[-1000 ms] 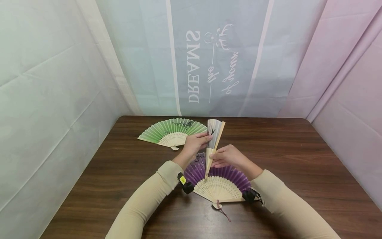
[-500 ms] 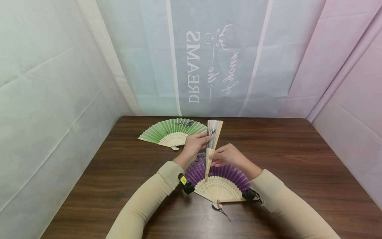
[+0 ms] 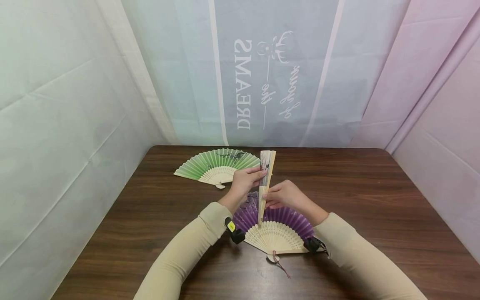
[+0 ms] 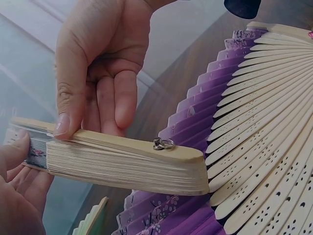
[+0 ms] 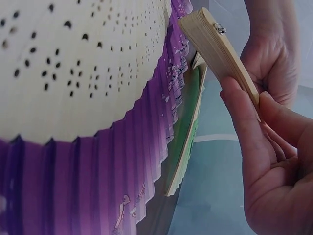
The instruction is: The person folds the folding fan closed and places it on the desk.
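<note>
Both hands hold a nearly folded hand fan [image 3: 264, 187] upright above the table in the head view. My left hand [image 3: 244, 182] grips its upper, grey-printed cloth part. Lower down, my right hand [image 3: 286, 196] pinches the pale wooden ribs between thumb and fingers. In the left wrist view the fan's ribs [image 4: 127, 164] lie stacked closely, with a metal pivot ring [image 4: 163, 144] at the end. Beneath the hands a purple fan [image 3: 275, 235] lies spread on the table, its dark red cord toward the front. A spread green fan [image 3: 219, 164] lies behind my left hand.
The brown wooden table [image 3: 356, 187] has pale fabric walls on the left and right. A blue-grey cloth backdrop [image 3: 281, 83] with mirrored lettering hangs behind its far edge. A black camera [image 3: 237, 236] sits on the left wrist, and another [image 3: 313, 245] on the right.
The held fan has narrowed, its right edge moving left toward the other edge. My right hand has shifted slightly left with it. The purple and green fans stay put.
</note>
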Demonstrator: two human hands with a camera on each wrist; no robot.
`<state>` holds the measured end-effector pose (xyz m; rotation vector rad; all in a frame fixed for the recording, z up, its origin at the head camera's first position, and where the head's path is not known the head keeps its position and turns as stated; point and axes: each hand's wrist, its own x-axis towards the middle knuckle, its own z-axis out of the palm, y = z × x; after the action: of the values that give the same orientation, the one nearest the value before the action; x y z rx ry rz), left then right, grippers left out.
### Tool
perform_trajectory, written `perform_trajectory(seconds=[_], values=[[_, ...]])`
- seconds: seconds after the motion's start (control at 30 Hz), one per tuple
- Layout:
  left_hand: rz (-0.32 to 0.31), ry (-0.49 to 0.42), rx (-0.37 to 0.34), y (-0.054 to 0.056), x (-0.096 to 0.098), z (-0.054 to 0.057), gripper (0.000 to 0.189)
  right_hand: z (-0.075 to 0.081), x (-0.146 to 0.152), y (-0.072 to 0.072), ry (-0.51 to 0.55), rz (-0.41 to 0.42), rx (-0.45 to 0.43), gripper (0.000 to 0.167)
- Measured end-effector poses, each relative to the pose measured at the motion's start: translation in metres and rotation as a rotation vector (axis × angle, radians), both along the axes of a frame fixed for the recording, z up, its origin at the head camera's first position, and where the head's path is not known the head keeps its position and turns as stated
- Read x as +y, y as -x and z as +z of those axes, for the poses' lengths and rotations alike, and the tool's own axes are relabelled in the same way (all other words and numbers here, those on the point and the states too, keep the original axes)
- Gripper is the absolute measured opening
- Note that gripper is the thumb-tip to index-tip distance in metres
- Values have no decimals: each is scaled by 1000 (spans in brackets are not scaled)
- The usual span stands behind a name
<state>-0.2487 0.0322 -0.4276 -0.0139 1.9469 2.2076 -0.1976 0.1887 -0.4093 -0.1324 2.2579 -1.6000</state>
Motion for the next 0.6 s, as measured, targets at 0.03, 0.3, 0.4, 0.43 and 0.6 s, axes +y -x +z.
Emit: perform_trajectory(seconds=[0.03,0.3,0.4,0.43,0.6], values=[[1,-1,3,0,0,0,39,0,0,0,0,-1,0,27],[8,-8,11,-1,4,2,38,1,0,-1,-7,-21,7,29],[9,11,18,-2,4,4,38,1,0,-1,-2,-33,7,29],[10,13,18,-3,5,5,39,1,0,-1,3,-36,7,29],[-7,45,45,-6,6,10,42,1,4,1,24,-59,5,33]])
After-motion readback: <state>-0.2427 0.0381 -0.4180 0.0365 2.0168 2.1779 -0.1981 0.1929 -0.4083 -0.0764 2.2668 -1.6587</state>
